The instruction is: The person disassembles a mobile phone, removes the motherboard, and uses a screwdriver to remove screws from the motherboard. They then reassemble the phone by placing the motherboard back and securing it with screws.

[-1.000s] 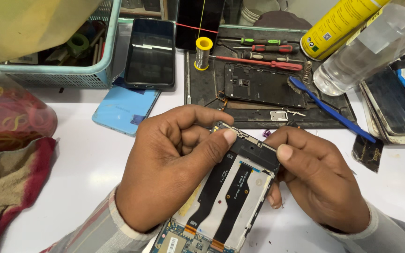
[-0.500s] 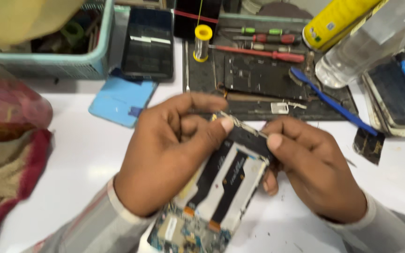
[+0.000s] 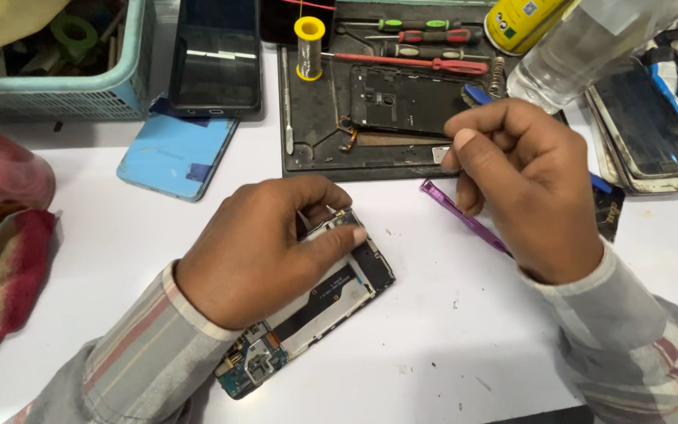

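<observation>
Left hand (image 3: 264, 251) clamps opened phone (image 3: 308, 302) | right hand (image 3: 523, 184) pinches purple pry tool (image 3: 464, 216)

The right hand (image 3: 523, 184) is lifting off the opened phone (image 3: 315, 302) and is now hovering near the black work mat (image 3: 308, 153), pinching a purple pry tool (image 3: 464, 218). The left hand (image 3: 264, 251) alone is pressing the phone, now lying flat on the white table (image 3: 449, 338).
</observation>
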